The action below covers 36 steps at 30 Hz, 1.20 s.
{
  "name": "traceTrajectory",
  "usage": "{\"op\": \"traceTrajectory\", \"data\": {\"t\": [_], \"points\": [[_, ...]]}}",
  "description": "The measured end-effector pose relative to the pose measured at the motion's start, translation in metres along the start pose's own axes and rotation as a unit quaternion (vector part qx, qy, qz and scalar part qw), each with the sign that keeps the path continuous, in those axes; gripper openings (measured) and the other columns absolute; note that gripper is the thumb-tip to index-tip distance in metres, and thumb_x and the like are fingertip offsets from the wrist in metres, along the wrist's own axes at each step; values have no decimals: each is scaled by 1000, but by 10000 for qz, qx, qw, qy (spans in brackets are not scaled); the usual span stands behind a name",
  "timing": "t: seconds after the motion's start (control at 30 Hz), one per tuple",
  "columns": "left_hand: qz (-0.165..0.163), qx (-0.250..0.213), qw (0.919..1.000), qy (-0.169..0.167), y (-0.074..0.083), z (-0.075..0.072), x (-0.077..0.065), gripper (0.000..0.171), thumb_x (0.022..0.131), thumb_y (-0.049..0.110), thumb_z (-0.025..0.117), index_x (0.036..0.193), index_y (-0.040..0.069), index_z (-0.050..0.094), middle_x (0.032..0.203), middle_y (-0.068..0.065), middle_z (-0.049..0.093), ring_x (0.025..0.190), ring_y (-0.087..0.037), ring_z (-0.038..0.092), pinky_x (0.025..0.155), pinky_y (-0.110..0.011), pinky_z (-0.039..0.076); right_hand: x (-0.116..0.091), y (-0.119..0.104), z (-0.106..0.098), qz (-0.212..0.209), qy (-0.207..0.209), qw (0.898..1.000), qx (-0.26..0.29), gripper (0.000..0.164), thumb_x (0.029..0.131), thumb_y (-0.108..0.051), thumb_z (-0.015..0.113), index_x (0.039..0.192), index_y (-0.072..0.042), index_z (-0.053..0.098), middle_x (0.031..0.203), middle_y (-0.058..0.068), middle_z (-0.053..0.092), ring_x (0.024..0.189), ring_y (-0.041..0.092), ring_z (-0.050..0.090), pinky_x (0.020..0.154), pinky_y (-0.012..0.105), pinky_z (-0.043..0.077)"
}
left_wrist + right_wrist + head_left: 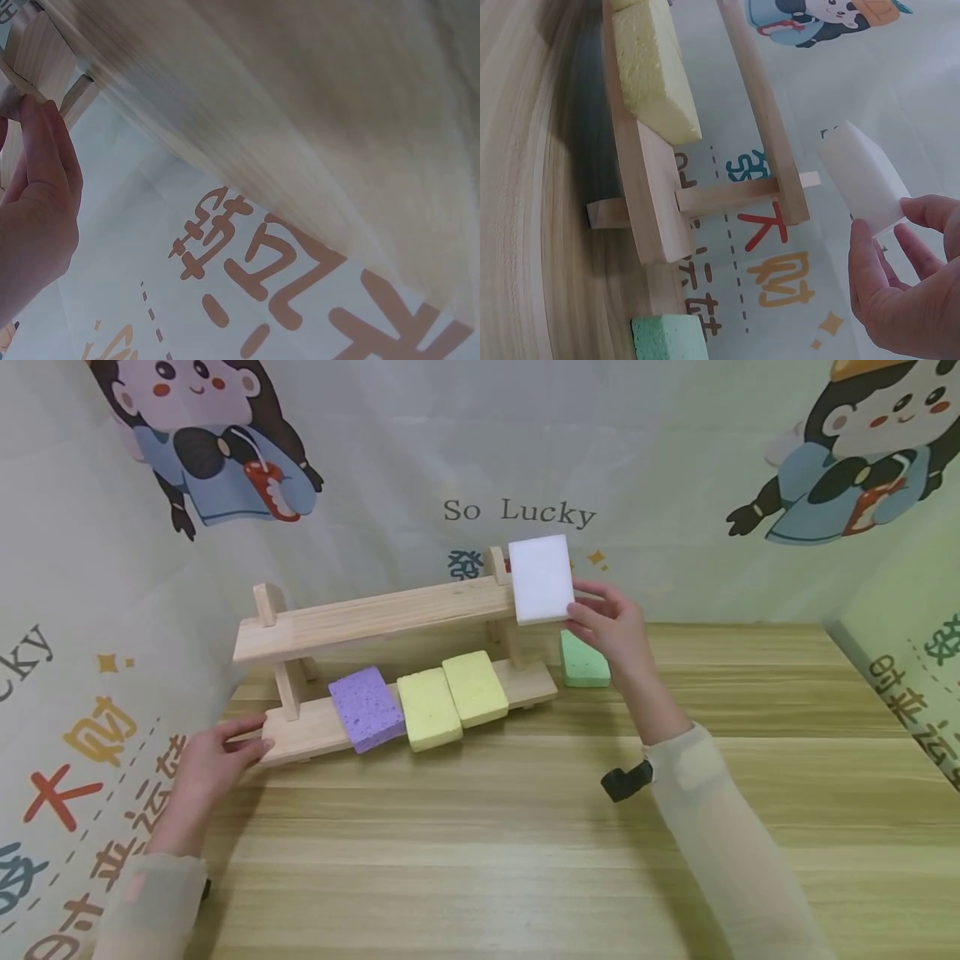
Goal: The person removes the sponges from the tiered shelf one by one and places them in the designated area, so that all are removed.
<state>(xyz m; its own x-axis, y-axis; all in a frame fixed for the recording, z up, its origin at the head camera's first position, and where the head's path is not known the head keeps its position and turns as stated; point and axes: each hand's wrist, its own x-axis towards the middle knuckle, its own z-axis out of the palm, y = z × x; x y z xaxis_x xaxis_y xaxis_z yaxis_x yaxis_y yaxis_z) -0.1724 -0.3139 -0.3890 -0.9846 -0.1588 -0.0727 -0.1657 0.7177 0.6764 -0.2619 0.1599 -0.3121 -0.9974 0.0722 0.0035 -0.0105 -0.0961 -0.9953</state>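
Between thumb and fingers my right hand (611, 622) pinches a white sponge (542, 578) by its lower right edge. In the right wrist view the white sponge (862, 180) is held up off the right end of the upper shelf board (765, 112). My left hand (221, 760) grips the left end of the lower board (303, 739) of a two-tier wooden shelf, its thumb at the front edge. On that lower board lie a purple sponge (367, 710) and two yellow sponges (430, 710), side by side. The upper board (390, 614) bears nothing.
A green sponge (583, 662) stands on the wood-grain table (480, 852) beyond the shelf's right end, partly behind my right hand. Printed cloth (637, 460) with cartoon figures and lettering hangs behind and at both sides.
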Motion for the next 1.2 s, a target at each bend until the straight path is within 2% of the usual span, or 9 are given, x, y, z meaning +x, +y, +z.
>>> {"op": "traceTrajectory", "data": {"t": [0.23, 0.53, 0.77, 0.93, 1.2], "points": [[-43, -48, 10000, -23, 2, -1, 1, 50, 100, 23, 61, 142, -1, 51, 142, -33, 50, 122, -45, 58, 66, -8, 43, 0, 3, -10, 8, 97, 9999, 96, 43, 96, -6, 64, 138, -4, 55, 113, 0, 61, 96, 10, 65, 87, 19, 55], [46, -93, 9999, -15, 1, -1, 2, 51, 100, 25, 61, 142, -2, 52, 142, -32, 51, 120, -43, 59, 66, -8, 45, -4, 0, -26, 114, 307, 9992, -219, 44, 97, -11, 64, 140, -9, 54, 126, 7, 58, 102, 11, 65, 89, 19, 54], [73, -41, 10000, -11, -2, -1, -1, 50, 99, 24, 62, 141, -2, 53, 140, -33, 53, 118, -40, 60, 66, -9, 46, -7, 4, -36, 172, 350, 9990, -230, 47, 96, -13, 65, 141, -7, 53, 117, 1, 60, 96, 7, 66, 86, 18, 55], [71, -52, 10000, 29, -1, -1, -1, 49, 99, 24, 62, 141, -2, 53, 139, -32, 53, 119, -40, 60, 66, -9, 46, -9, 5, -45, 167, 406, 9990, -13, 48, 96, -11, 65, 141, -5, 53, 112, -3, 60, 92, 6, 67, 85, 18, 55], [67, -32, 10000, -9, -2, -2, -2, 50, 100, 25, 62, 141, -2, 52, 139, -33, 53, 118, -40, 60, 66, -10, 46, -10, 6, -59, 86, 462, 9988, 160, 47, 96, -8, 65, 141, -2, 52, 108, -4, 60, 88, 4, 67, 82, 18, 56]]}}
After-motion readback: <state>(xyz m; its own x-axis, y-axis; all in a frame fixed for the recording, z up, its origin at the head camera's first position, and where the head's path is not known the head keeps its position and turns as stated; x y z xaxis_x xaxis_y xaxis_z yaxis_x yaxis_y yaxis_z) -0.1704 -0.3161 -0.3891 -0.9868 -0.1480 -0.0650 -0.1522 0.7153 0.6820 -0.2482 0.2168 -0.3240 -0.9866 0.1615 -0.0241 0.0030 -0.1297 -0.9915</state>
